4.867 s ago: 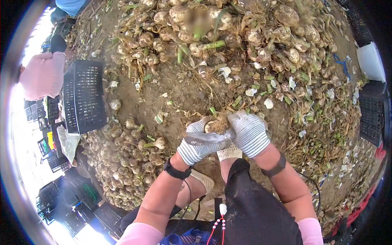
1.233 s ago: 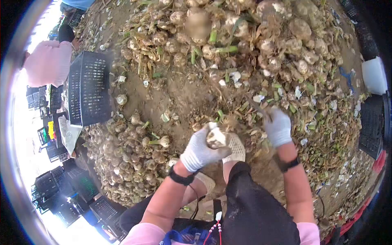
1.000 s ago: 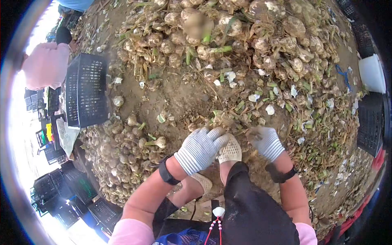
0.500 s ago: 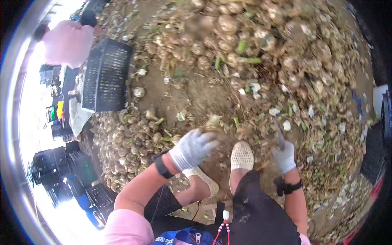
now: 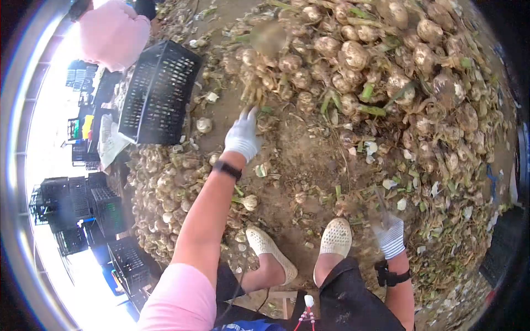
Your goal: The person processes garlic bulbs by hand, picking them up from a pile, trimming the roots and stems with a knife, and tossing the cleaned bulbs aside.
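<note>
My left hand [image 5: 242, 137], in a pale glove, stretches forward with its fingers extended. Its fingertips reach the dry stalks [image 5: 255, 95] at the near edge of a big heap of garlic bulbs [image 5: 353, 55]. My right hand [image 5: 390, 234], gloved too, is low on the right, closed around a knife [image 5: 381, 197] whose thin blade points away from me. The handle is hidden in the palm, and the blade is blurred. To the left of my feet lies a pile of garlic bulbs [image 5: 165, 207] with the stalks mostly off. One bulb with a green stem [image 5: 249, 202] rests near my left shoe.
A black plastic crate [image 5: 160, 96] stands behind the garlic pile on the left. Beyond it is a person in a pink top [image 5: 113, 34]. Stacked crates [image 5: 63, 201] line the far left. Cut stalks and leaf scraps [image 5: 436, 243] litter the ground to the right.
My left hand has moved forward from near my left shoe to the big heap. My right hand has dropped slightly toward me, still holding the knife. The view has shifted.
</note>
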`<state>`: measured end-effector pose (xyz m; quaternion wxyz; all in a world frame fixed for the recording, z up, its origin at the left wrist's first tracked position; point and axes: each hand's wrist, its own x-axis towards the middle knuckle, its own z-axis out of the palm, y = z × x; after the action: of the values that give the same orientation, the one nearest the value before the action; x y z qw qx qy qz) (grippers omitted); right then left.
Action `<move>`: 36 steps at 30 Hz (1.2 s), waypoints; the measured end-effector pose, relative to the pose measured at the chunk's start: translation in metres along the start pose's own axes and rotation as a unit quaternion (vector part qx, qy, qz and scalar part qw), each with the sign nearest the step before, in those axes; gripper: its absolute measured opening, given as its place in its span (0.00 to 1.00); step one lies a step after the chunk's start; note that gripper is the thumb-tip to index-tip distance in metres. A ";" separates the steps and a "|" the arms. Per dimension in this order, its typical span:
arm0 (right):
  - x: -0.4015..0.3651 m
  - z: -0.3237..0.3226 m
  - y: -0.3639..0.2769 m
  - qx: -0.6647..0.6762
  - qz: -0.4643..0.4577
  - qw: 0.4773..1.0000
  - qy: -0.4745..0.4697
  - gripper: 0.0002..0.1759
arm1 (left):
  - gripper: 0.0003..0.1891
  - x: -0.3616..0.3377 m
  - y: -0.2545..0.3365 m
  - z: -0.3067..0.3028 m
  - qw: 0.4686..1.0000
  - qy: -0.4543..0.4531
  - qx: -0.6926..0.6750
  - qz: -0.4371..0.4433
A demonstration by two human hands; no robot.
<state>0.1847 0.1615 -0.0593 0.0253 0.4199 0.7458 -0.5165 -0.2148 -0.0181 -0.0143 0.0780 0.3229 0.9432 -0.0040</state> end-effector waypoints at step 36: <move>0.015 0.010 -0.085 -0.346 -0.151 0.926 -0.030 0.09 | 0.25 -0.159 0.145 -0.011 0.770 -0.326 -0.541 0.089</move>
<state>0.1158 0.1530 -0.0071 0.1133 0.2518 0.9315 -0.2367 -0.0046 0.0005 0.0267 0.5431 0.2888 0.6740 0.4091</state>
